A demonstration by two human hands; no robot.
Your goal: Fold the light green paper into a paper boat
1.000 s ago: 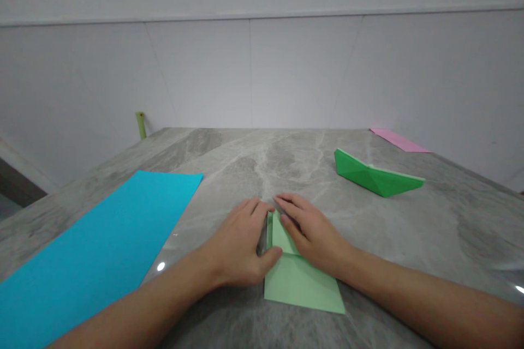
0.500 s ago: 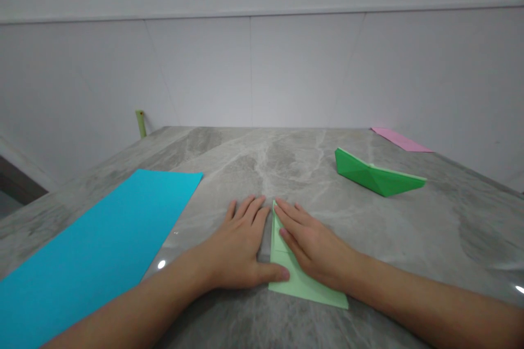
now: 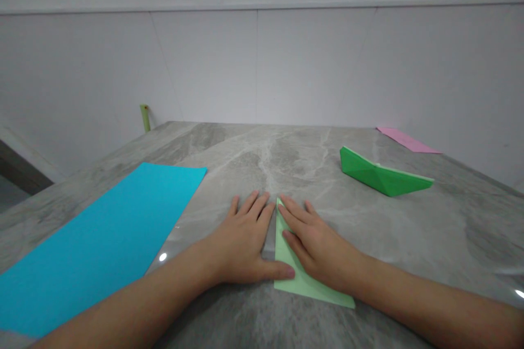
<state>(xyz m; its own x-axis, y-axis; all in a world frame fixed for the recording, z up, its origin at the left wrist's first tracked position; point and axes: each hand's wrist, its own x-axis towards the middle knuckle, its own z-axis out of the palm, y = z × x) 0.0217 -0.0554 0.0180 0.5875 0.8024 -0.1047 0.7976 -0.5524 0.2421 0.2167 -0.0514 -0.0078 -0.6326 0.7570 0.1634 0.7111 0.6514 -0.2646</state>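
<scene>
A folded light green paper (image 3: 313, 288), roughly triangular, lies on the table between my hands. Flat on the tabletop to its left rests my left hand (image 3: 245, 245), fingers spread, with only the thumb over the paper's lower left part. My right hand (image 3: 315, 242) lies across the paper's sloping right side. Its fingers are stretched out, and the fingertips touch the top corner. Part of the paper is hidden under this hand.
A large blue sheet (image 3: 118, 229) lies to the left, partly behind my left forearm. A green folded paper boat (image 3: 382, 174) is on the right. Farther back lies a pink paper (image 3: 409, 140). The grey marbled table (image 3: 303, 147) meets a white wall.
My view has shifted slightly, so everything sits a little farther right. The inner flap lines seen earlier on the light green paper no longer show. Both hands stay nearly in place.
</scene>
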